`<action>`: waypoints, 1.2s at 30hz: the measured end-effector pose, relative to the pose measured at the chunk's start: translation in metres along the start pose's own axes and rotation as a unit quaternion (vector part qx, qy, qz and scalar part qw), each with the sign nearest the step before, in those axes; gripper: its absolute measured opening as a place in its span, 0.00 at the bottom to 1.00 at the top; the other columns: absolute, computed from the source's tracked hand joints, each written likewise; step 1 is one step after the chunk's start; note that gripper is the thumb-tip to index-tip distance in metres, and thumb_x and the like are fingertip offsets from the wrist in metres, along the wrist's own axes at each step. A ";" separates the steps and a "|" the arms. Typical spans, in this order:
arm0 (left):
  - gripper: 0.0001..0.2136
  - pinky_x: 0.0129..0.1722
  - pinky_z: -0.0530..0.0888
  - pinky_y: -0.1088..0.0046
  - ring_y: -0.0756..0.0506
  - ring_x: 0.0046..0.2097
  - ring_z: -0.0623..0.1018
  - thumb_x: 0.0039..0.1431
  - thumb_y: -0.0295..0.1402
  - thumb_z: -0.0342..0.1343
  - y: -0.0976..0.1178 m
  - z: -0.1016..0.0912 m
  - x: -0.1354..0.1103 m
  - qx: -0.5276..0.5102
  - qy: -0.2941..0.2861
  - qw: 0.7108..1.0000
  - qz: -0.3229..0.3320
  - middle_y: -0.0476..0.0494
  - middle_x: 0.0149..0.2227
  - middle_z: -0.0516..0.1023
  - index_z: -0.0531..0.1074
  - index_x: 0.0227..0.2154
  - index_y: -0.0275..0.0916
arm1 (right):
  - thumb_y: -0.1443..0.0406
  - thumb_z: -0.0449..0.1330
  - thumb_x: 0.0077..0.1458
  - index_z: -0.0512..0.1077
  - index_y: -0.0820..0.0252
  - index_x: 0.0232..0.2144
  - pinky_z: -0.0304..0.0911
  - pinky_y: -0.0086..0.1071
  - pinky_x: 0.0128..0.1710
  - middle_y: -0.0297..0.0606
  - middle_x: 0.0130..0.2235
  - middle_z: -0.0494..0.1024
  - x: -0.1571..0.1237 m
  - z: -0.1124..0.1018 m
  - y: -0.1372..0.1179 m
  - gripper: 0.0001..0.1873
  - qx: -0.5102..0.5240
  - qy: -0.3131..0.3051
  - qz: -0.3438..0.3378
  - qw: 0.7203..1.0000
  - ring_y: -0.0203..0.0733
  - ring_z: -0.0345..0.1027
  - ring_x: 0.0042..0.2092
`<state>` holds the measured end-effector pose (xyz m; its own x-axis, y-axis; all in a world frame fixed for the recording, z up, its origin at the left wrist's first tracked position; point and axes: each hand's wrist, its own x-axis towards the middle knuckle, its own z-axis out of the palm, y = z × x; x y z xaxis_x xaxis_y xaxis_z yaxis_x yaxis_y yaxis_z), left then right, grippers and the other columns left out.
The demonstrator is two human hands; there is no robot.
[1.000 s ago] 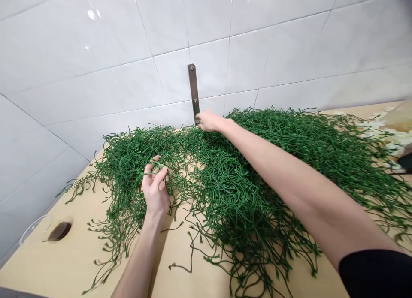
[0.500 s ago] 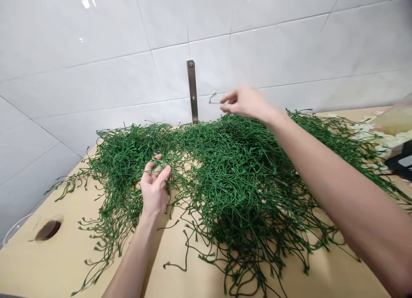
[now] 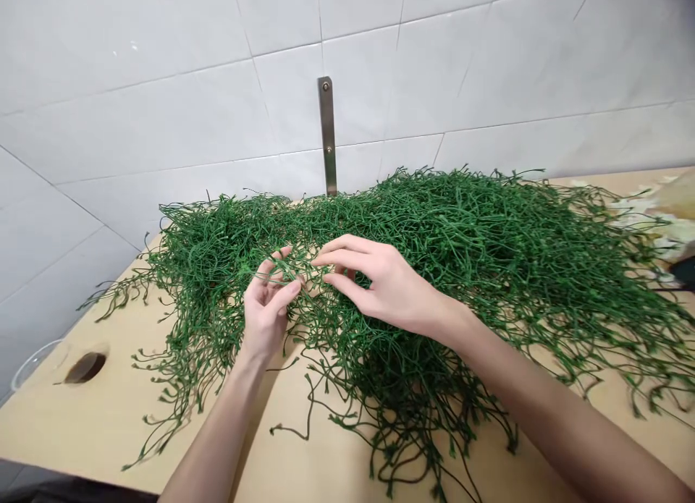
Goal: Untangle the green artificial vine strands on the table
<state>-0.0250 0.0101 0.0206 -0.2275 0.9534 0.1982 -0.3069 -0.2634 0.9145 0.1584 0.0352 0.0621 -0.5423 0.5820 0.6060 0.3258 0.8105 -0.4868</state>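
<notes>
A wide, tangled heap of thin green stems (image 3: pixel 467 235) with small forked tips spreads over the wooden table. Between the thumb and fingers of my left hand (image 3: pixel 266 311) are a few green stems, pinched just above the heap. My right hand (image 3: pixel 380 282) comes in from the right, close to the left fingertips. Its thumb and fingers are apart, and I see nothing held in them. Some stems lie behind both hands, so their ends are hidden.
The table (image 3: pixel 48 423) has a round hole (image 3: pixel 85 368) at its left. A metal bracket (image 3: pixel 327 134) is fixed to the tiled wall (image 3: pixel 206 119) behind. White flower-like pieces (image 3: pixel 641 210) and a dark object (image 3: pixel 683 273) sit at the right edge.
My right hand has come down from above the back of the heap, where it held a thin stem, to beside my left hand. That stem no longer shows in it. The left hand still pinches stems.
</notes>
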 end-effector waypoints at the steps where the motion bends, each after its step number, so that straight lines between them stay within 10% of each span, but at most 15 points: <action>1: 0.22 0.36 0.75 0.73 0.49 0.31 0.78 0.40 0.33 0.70 0.000 0.000 -0.001 0.002 -0.008 1.000 0.000 0.48 0.30 0.77 0.75 0.42 0.42 | 0.72 0.55 0.59 0.74 0.61 0.45 0.68 0.34 0.45 0.42 0.45 0.78 0.000 0.004 0.002 0.13 -0.003 -0.011 -0.013 1.000 0.39 0.72 0.44; 11: 0.21 0.28 0.70 0.77 0.52 0.26 0.71 0.38 0.32 0.71 -0.007 -0.007 0.003 0.119 -0.044 0.991 -0.052 0.50 0.23 0.73 0.79 0.39 0.35 | 0.71 0.54 0.60 0.78 0.61 0.37 0.67 0.32 0.36 0.40 0.35 0.80 0.002 0.008 0.014 0.12 -0.040 0.005 -0.018 0.999 0.39 0.73 0.35; 17: 0.09 0.43 0.75 0.67 0.42 0.39 0.79 0.47 0.34 0.63 -0.008 -0.008 0.005 0.149 -0.001 0.989 -0.020 0.40 0.34 0.82 0.81 0.30 0.34 | 0.68 0.58 0.59 0.79 0.57 0.33 0.64 0.30 0.30 0.36 0.31 0.81 0.001 0.001 0.003 0.09 -0.009 -0.046 -0.039 0.998 0.36 0.71 0.29; 22: 0.16 0.32 0.77 0.61 0.40 0.29 0.80 0.42 0.34 0.56 0.004 -0.011 0.006 0.016 -0.010 0.995 -0.103 0.37 0.28 0.82 0.80 0.35 0.31 | 0.62 0.59 0.58 0.78 0.59 0.30 0.60 0.27 0.21 0.34 0.28 0.80 0.006 -0.011 0.006 0.10 0.104 0.053 0.113 0.987 0.31 0.66 0.22; 29: 0.18 0.23 0.75 0.57 0.37 0.26 0.78 0.40 0.39 0.54 0.016 -0.011 0.003 -0.078 -0.075 0.979 -0.174 0.33 0.27 0.80 0.80 0.30 0.32 | 0.60 0.62 0.54 0.71 0.61 0.52 0.73 0.32 0.40 0.45 0.53 0.75 0.006 0.003 0.019 0.23 0.257 -0.114 0.188 0.941 0.37 0.76 0.42; 36: 0.17 0.21 0.72 0.65 0.35 0.31 0.80 0.39 0.38 0.53 0.013 -0.012 0.008 0.021 -0.030 0.986 -0.162 0.30 0.31 0.81 0.79 0.27 0.31 | 0.68 0.64 0.49 0.77 0.63 0.35 0.73 0.32 0.41 0.38 0.37 0.81 0.005 0.010 0.023 0.09 0.303 -0.079 0.203 0.928 0.35 0.75 0.36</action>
<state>-0.0424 0.0123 0.0296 -0.0687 0.9938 -0.0869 -0.3162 0.0609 0.9467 0.1550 0.0559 0.0476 -0.5918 0.7758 0.2188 0.0580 0.3117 -0.9484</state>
